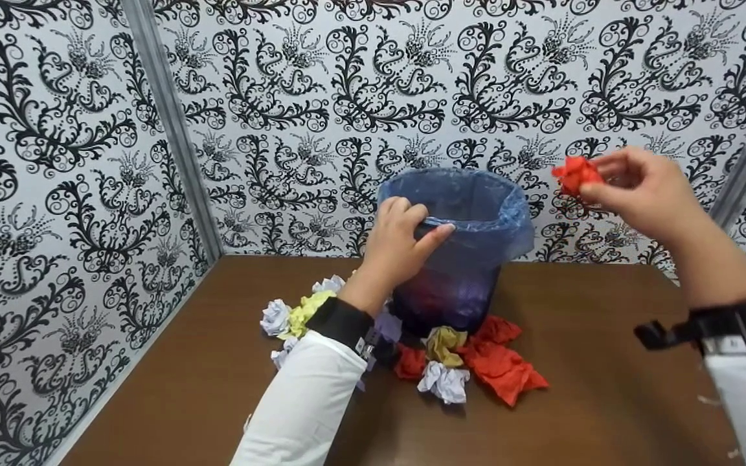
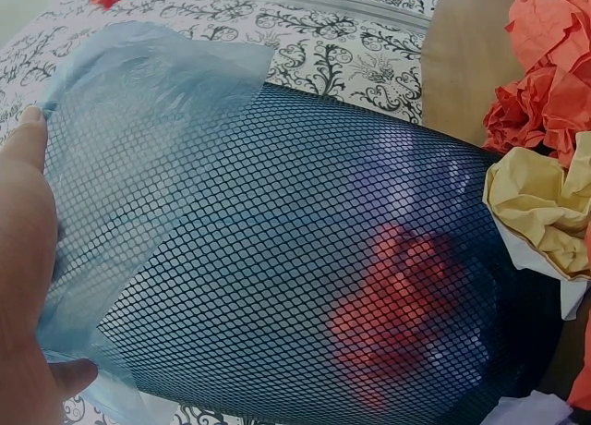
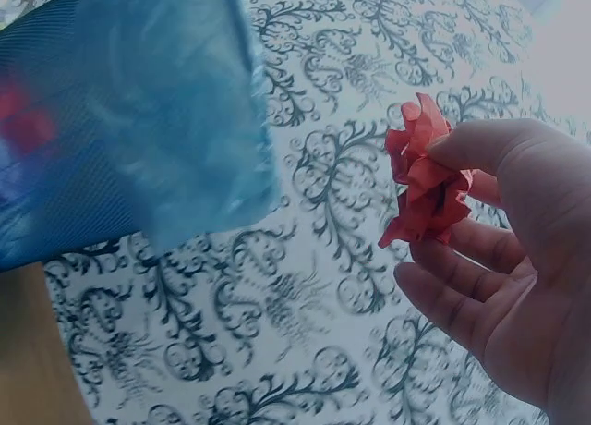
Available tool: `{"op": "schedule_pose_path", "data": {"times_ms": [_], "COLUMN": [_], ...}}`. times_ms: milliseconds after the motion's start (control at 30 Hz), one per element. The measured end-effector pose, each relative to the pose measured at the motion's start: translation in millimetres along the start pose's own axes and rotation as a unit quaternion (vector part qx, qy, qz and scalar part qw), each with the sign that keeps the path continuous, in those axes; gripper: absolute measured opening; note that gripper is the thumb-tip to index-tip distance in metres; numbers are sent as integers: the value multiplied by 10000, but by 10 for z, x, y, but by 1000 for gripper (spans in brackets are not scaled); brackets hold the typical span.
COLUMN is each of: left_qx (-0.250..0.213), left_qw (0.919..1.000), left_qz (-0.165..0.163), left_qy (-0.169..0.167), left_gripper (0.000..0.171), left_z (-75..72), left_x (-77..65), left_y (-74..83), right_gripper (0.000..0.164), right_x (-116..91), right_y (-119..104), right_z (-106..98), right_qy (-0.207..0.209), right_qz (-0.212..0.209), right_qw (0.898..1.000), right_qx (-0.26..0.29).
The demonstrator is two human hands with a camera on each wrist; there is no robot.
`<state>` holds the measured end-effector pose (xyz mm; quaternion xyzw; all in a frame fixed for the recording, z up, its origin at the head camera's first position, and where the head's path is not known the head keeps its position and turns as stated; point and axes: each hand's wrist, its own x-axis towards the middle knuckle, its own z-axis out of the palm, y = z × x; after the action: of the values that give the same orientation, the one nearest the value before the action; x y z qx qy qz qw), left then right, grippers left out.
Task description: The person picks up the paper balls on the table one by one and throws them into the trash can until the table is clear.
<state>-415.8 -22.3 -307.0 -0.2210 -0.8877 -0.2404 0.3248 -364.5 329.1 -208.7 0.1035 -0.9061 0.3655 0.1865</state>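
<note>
As left hand (image 1: 400,238) grips, bin (image 1: 457,294) stands mouth upward

brown table (image 1: 606,401) | dark mesh bin (image 1: 457,301) | beside bin: crumpled papers (image 1: 502,372), red, white, yellow, purple

Brown tabletop (image 1: 185,388), white walls (image 1: 295,97) with black floral scrollwork, grey strip (image 1: 177,129) up the left corner
</note>
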Motion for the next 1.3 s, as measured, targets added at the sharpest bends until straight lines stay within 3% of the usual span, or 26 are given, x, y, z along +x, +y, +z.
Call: {"op": "schedule_pose_path", "data": {"times_ms": [333, 700, 1067, 1300], "left_qx": [-38, 4, 27, 43], "left_qw": [9999, 10000, 10000, 10000], "left_qz": [-93, -49, -22, 48], "left_qy": [-73, 26, 80, 72], "left_gripper": [54, 53, 53, 53], "left_z": [-11, -3, -6, 7], "left_x": [3, -1, 18, 6], "left_y": [9, 1, -9, 4], "right_gripper": [74, 64, 56, 48], "right_x": [396, 688, 826, 843], "right_y": [-537, -952, -1142, -1092], "right_z": [43, 258, 594, 848], "right_qy": [-115, -641, -1028, -1070], "right_qz": [-14, -106, -70, -201], "right_qw": [9987, 9953, 9918, 9899], "right_qx": [-499, -713, -751, -907]}}
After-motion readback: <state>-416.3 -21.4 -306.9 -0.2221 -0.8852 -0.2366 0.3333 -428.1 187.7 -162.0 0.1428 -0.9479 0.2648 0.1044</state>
